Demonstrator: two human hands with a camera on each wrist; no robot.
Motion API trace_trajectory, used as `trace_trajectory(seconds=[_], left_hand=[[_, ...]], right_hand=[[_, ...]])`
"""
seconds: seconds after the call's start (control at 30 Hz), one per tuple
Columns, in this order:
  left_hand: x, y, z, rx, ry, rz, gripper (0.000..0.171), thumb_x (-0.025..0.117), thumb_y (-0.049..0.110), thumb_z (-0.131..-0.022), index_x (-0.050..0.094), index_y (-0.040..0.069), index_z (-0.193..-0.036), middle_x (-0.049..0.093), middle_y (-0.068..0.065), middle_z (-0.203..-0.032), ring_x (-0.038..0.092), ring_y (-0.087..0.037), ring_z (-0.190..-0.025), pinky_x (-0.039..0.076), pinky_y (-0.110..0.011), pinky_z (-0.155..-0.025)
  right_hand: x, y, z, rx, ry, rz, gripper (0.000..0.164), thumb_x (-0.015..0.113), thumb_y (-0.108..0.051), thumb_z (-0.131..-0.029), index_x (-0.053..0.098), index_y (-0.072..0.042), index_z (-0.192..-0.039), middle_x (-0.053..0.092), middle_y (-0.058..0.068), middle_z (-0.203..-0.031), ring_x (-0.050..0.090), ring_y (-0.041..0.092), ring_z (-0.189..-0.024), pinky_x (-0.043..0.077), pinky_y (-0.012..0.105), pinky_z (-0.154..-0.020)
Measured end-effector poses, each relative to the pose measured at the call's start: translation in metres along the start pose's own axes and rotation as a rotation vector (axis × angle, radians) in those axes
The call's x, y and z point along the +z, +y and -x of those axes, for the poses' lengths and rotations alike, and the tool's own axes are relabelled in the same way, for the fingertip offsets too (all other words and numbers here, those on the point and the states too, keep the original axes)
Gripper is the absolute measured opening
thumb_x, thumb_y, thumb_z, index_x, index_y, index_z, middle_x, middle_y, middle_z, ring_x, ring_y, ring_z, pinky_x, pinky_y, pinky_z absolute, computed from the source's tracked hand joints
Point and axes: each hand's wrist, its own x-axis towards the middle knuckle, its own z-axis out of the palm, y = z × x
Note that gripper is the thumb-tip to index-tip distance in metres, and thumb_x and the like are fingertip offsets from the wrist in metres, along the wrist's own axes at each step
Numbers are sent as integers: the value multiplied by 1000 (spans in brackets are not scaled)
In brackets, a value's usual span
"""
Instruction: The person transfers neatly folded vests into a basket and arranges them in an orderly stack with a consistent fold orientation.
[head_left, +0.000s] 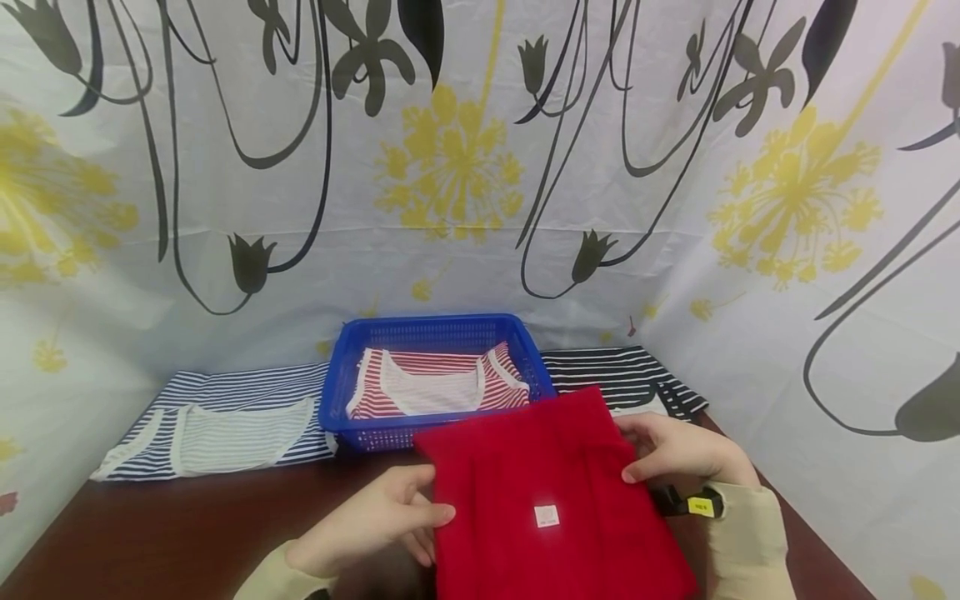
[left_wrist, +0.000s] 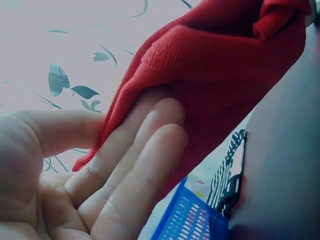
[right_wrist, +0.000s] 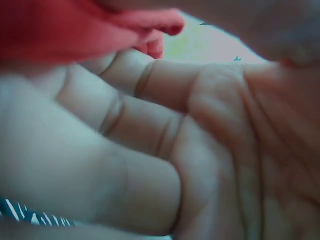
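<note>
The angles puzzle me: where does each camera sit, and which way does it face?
Head: worn on the head, facing forward and down at the red cloth; left fingers, right fingers and sleeves show.
Left wrist: worn there, facing the cloth along the left fingers.
Right wrist: worn there, facing the right palm and fingers, cloth at top left.
Shared: head and left wrist both show the blue basket and black-striped garment.

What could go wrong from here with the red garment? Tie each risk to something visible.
The red garment could unfold, since the left hand and right hand grip only its sides. Its far edge overlaps the blue basket in the head view, so it might brush the basket if lowered.
</note>
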Motion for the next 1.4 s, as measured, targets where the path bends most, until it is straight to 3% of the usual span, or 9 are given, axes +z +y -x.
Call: trace_trajectory(seconds=[0.27, 0.47, 0.63, 0.77, 0.97, 1.13, 1.4], left_hand=[[-11, 2, 0, 2, 2, -33, 40, 63, 17, -94, 49, -4, -124, 69, -19, -80, 68, -26, -62, 58, -42, -61], [-22, 3, 2, 29, 44, -69, 35, 63, 16, -94, 45, -5, -114, 67, -17, -75, 67, -27, -60, 58, -43, -60], [-35, 6, 6, 19, 61, -58, 53, 62, 17, -94, 38, -10, -134, 70, -19, -84, 68, -26, -65, 58, -46, -63], [-45, 7, 6, 25, 80, -57, 55, 61, 17, -95, 37, -11, -135, 70, -19, -86, 69, -25, -65, 57, -48, -64], [-60, 4, 2, 12, 154, -55, 73, 60, 18, -95, 17, -12, -147, 70, -17, -87, 69, -24, -66, 58, -47, -64], [-71, -3, -1, -22, 203, -45, 80, 59, 19, -95, 8, -11, -149, 70, -15, -90, 67, -22, -66, 58, -43, -64], [-85, -6, -5, -62, 255, -46, 81, 59, 19, -95, 7, -8, -151, 68, -12, -91, 64, -20, -64, 58, -40, -63]], right_hand=[[3, 0, -2, -16, 87, -17, 50, 55, 6, -91, 41, 6, -139, 54, 31, -128, 59, 43, -110, 50, 56, -88], [7, -1, -11, -5, 235, 129, 46, 62, -3, -90, 48, 3, -134, 58, 26, -121, 62, 43, -102, 53, 55, -81], [10, 0, -24, -7, 310, 168, 43, 63, -5, -91, 49, 2, -131, 59, 24, -119, 64, 43, -98, 55, 54, -78], [11, 3, -34, -39, 386, 138, 37, 62, -6, -92, 50, 2, -126, 60, 22, -115, 66, 39, -96, 55, 53, -76], [14, 8, -50, -124, 483, 125, 36, 61, -5, -93, 51, 3, -126, 61, 16, -114, 67, 32, -89, 57, 51, -72], [17, 11, -60, -120, 550, 136, 41, 62, -6, -92, 50, 5, -130, 61, 13, -114, 68, 28, -87, 57, 49, -69], [19, 10, -69, -101, 584, 105, 42, 62, -7, -93, 49, 5, -130, 60, 14, -116, 67, 29, -89, 57, 51, -70]])
